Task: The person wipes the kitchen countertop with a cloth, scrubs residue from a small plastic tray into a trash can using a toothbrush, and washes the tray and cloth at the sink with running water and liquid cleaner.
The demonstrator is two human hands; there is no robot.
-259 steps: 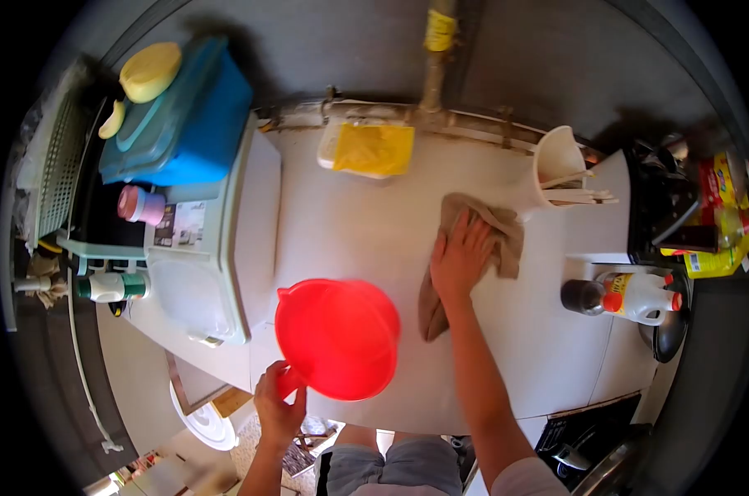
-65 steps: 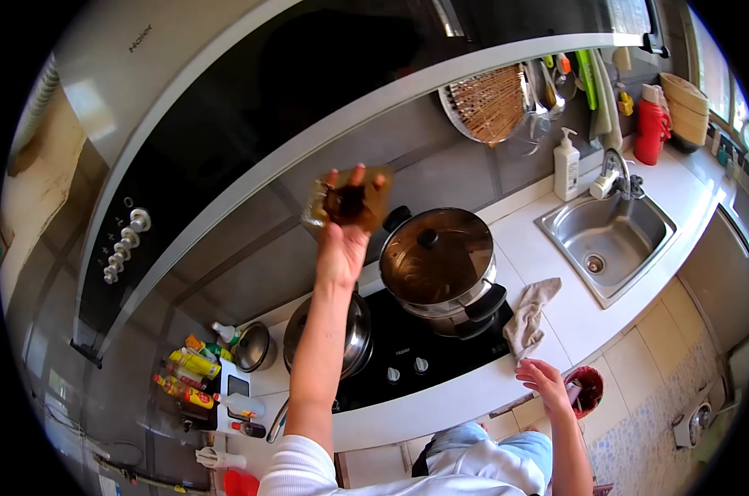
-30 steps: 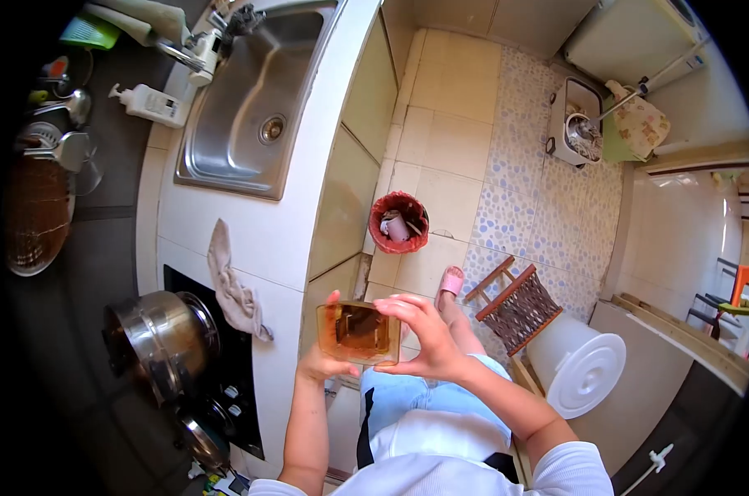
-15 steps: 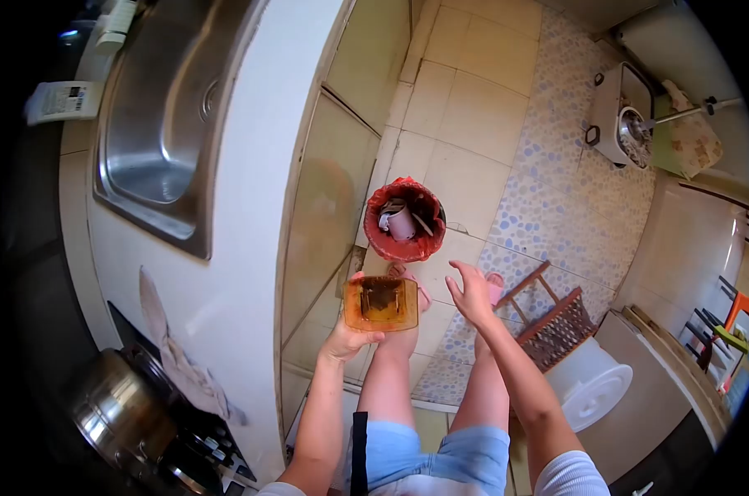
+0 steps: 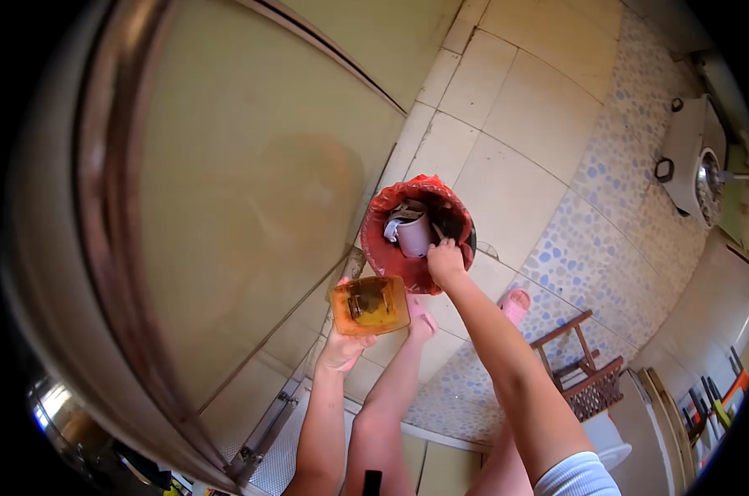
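Note:
My left hand (image 5: 346, 350) grips an amber see-through rectangular dish (image 5: 369, 305), with dark residue inside, from its near side. Just beyond it stands a trash bin lined with a red bag (image 5: 380, 248). In the bin lie a pale pink cylinder (image 5: 414, 238) and some crumpled pale scraps. My right hand (image 5: 446, 263) reaches over the bin's right rim, fingers closed together beside the cylinder. A thin pale piece shows at the fingertips; what exactly they hold is hidden.
Greenish cabinet doors (image 5: 250, 165) rise on the left, with a steel pot (image 5: 64, 417) at lower left. A brown wooden stool (image 5: 593, 388) is at right, near my pink slipper (image 5: 516, 304). A mop bucket (image 5: 689, 157) stands on the pebble-patterned floor, upper right.
My right hand has moved from open in the air down into the bin, and its fingers have closed. My left hand still holds the dish. The view has swung lower and closer to the cabinets.

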